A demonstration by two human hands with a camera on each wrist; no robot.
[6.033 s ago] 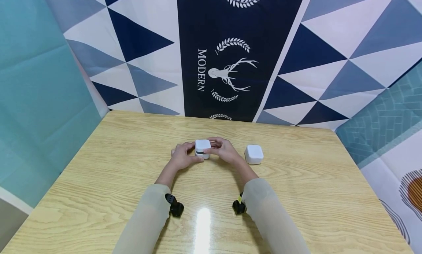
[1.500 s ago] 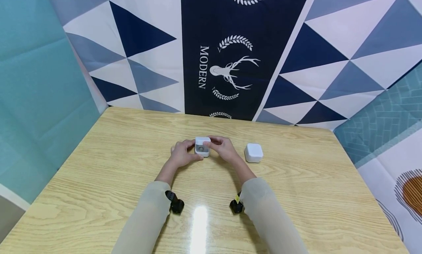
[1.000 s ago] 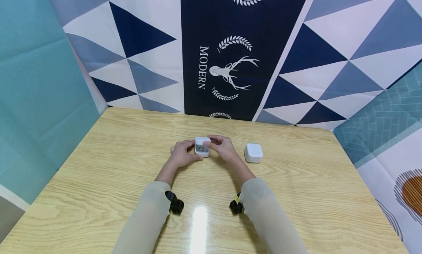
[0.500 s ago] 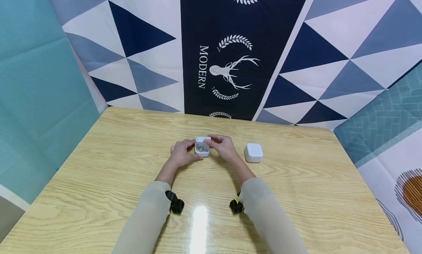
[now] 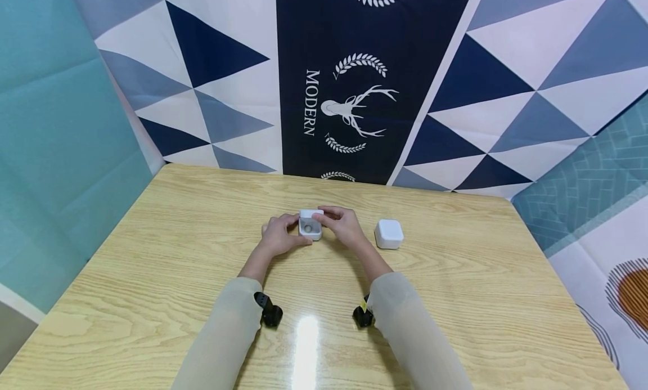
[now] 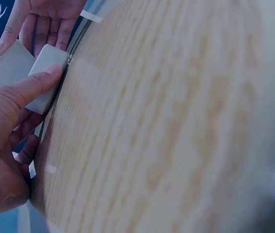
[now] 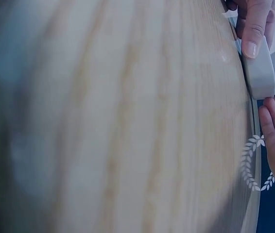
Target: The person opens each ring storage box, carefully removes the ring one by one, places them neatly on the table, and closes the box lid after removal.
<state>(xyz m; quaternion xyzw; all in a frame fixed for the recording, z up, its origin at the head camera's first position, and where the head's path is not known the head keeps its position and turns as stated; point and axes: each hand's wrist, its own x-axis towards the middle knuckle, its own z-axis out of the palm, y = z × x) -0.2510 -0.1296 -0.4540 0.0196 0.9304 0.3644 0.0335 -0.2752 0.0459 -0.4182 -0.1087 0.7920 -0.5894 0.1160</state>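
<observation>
Small white box open, held mid-table.
Our left hand (image 5: 277, 239) grips the small white box (image 5: 310, 228) base; our right hand (image 5: 342, 225) pinches its lid, now tipped further back than before. Second white box (image 5: 389, 234) unmoved, toward the table (image 5: 455, 300)'s right edge.

Glossy wood-grain table (image 5: 455, 300), smooth matt white plastic box (image 5: 310, 228)
</observation>
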